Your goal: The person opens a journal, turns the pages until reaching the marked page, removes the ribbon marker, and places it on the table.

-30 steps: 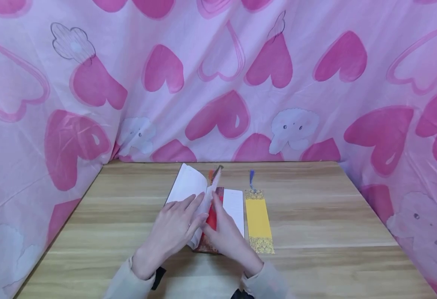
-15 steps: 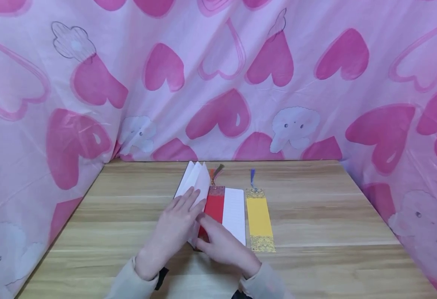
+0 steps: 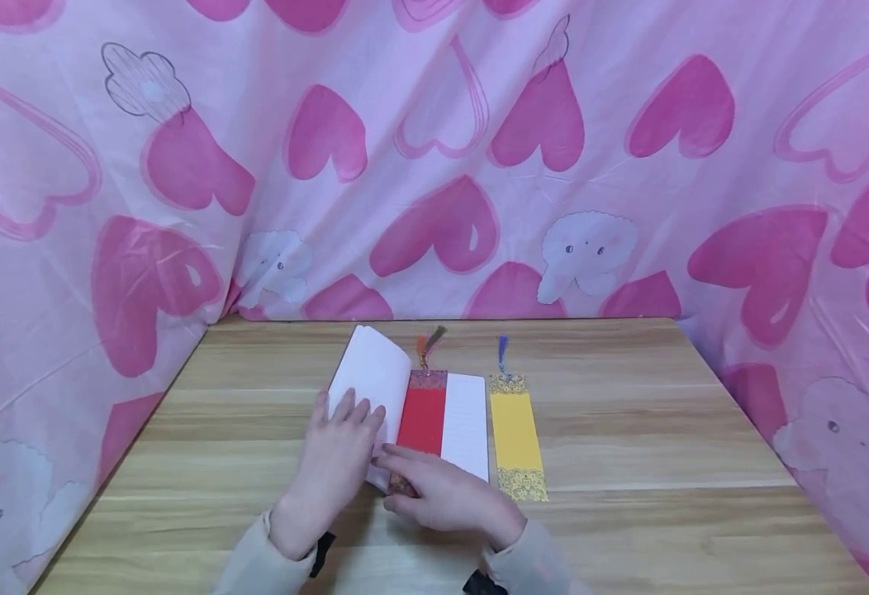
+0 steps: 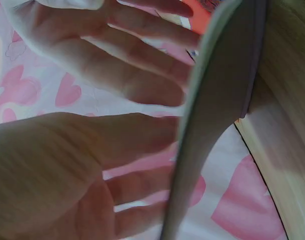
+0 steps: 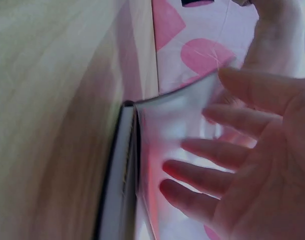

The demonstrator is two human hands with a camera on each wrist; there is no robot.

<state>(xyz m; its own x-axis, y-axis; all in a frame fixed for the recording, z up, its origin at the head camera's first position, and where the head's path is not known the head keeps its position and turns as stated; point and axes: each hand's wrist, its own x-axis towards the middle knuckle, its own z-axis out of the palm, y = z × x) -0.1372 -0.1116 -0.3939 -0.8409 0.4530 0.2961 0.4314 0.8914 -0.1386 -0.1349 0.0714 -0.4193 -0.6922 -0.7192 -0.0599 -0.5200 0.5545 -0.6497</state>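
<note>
A notebook [image 3: 465, 421] lies open, its left pages [image 3: 371, 364] raised and tilted. On its inner side lies a red bookmark [image 3: 421, 420] with patterned ends; orange and dark green tassels [image 3: 434, 339] stick out above. My left hand [image 3: 339, 463] rests spread fingers against the raised left pages. In the left wrist view, a dark curved sheet edge [image 4: 207, 115] partly hides its fingertips. Fingers outstretched, my right hand [image 3: 449, 496] lies over the bookmark's lower end near the fold. The right wrist view shows that hand [image 5: 262, 165] palm-side, holding nothing.
A yellow bookmark [image 3: 516, 430] with a blue tassel [image 3: 502, 354] lies right of the notebook. Beneath everything is a wood-grain table [image 3: 665, 463]. Pink heart-print cloth [image 3: 434, 215] surrounds the table at the back and sides.
Several loose pages that stood upright have swung left and lie together against the left side. The red bookmark shows more fully. My right hand has moved down toward the notebook's lower edge.
</note>
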